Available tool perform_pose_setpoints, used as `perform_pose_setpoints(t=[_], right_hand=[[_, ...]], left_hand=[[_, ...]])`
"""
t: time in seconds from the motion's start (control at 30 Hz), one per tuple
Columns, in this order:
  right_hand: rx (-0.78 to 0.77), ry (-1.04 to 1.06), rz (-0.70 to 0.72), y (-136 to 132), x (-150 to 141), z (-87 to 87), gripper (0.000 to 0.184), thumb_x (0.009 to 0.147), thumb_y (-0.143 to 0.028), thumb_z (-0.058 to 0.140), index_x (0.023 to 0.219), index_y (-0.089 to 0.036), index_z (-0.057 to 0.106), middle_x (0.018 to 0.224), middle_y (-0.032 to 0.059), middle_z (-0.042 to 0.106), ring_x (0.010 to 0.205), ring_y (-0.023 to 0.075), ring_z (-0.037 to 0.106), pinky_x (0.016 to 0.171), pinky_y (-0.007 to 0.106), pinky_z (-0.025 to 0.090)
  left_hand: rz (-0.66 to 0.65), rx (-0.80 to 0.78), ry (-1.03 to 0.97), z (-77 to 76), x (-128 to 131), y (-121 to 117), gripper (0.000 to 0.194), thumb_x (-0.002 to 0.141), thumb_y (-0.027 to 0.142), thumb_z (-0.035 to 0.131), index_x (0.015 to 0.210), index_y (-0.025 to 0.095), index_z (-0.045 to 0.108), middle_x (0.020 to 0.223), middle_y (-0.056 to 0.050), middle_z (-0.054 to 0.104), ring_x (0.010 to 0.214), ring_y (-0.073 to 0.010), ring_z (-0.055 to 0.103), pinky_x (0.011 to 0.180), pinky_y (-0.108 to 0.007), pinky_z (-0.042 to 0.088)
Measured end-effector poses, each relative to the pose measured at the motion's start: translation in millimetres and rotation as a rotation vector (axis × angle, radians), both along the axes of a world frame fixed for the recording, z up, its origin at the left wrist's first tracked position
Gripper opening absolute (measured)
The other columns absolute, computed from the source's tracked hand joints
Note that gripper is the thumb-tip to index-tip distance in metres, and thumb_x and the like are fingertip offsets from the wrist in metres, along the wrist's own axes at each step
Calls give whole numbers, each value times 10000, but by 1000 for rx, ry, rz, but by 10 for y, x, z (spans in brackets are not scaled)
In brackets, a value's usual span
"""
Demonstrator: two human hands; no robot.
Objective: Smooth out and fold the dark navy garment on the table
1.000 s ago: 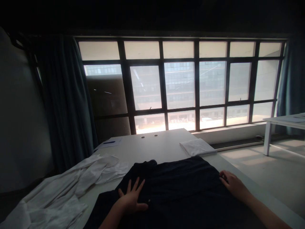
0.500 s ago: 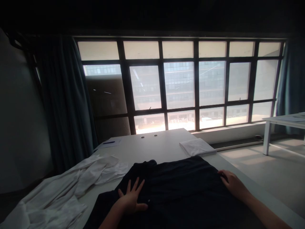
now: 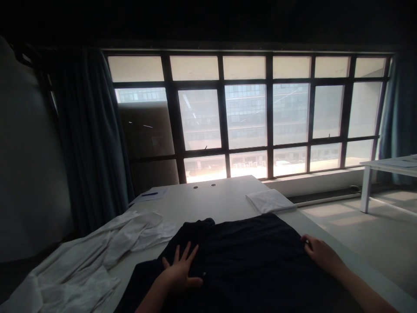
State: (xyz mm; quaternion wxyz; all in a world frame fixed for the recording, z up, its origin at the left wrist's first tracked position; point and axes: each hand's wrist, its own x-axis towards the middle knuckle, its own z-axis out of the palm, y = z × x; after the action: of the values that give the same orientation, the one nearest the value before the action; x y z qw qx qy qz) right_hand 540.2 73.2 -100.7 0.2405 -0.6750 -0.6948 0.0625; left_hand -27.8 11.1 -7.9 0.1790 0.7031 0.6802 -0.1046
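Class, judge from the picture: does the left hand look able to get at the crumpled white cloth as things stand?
Probably yes: the left hand lies spread on the dark garment, the crumpled white cloth lies to its left, and nothing visible stands between them.

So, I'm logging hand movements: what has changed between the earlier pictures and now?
Very little: the right hand appears to have shifted slightly to the right, at the right edge of the dark garment. Nothing was visibly taken hold of or let go. The left hand stayed spread on the garment, and the crumpled white cloth and folded white cloth lie where they were.
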Motion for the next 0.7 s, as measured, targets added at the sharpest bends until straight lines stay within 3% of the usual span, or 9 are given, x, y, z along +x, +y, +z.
perform_pose_setpoints(t=[0.2,0.7], right_hand=[[50,-38,40,39,30,-33,314,829,-303,448,1026,-227,681,1105,113,703,1053,290,664,935,377,485],[138,89,85,18,26,34,281,858,-343,444,978,-237,675,1064,90,723,1002,267,677,903,366,504]], left_hand=[[-6,5,1,-33,-12,11,1154,706,608,683,1603,360,1,1667,-26,-197,1479,-479,-211,1026,-863,6],[-2,1,16,1,16,-12,1141,712,572,668,1603,353,-10,1665,-18,-198,1484,-483,-197,1032,-863,15]])
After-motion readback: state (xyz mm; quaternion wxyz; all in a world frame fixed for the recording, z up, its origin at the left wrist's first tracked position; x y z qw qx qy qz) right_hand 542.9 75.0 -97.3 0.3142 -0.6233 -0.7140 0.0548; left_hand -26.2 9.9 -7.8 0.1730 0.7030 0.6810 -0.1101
